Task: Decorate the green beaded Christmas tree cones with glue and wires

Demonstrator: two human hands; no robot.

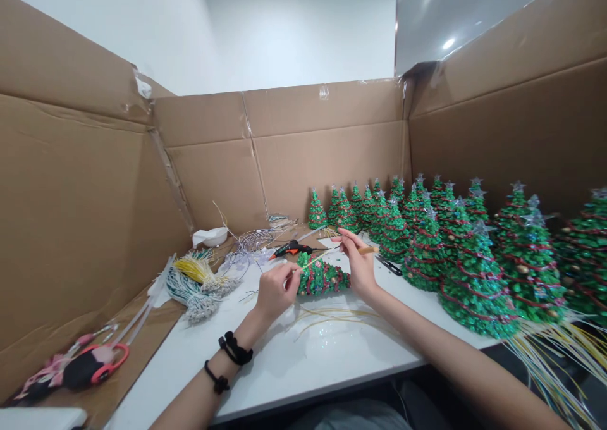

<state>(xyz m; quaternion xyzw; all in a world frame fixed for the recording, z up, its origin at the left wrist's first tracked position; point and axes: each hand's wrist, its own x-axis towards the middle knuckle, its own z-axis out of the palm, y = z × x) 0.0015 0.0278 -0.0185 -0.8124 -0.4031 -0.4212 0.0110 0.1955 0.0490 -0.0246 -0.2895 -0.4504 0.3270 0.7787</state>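
A small green Christmas tree (318, 274) with a red garland lies on its side on the white table, its tip pointing right. Just left of it, my left hand (279, 289) is closed, thumb and forefinger pinching a thin yellow wire (318, 257). The wire runs up to the fingertips of my right hand (358, 264), above the tree. A tool with a light wooden handle (368, 250) sits in my right hand; its working end is too fine to make out. Loose yellow wires (336, 314) lie in front of the tree.
Many finished-looking trees with clear stars (481, 278) crowd the right side. A black and orange glue gun (291, 248) lies behind the tree, black scissors (389, 265) to the right. Wire bundles (194, 288) and a white bowl (210, 236) are left. Cardboard walls (327, 158) enclose the table.
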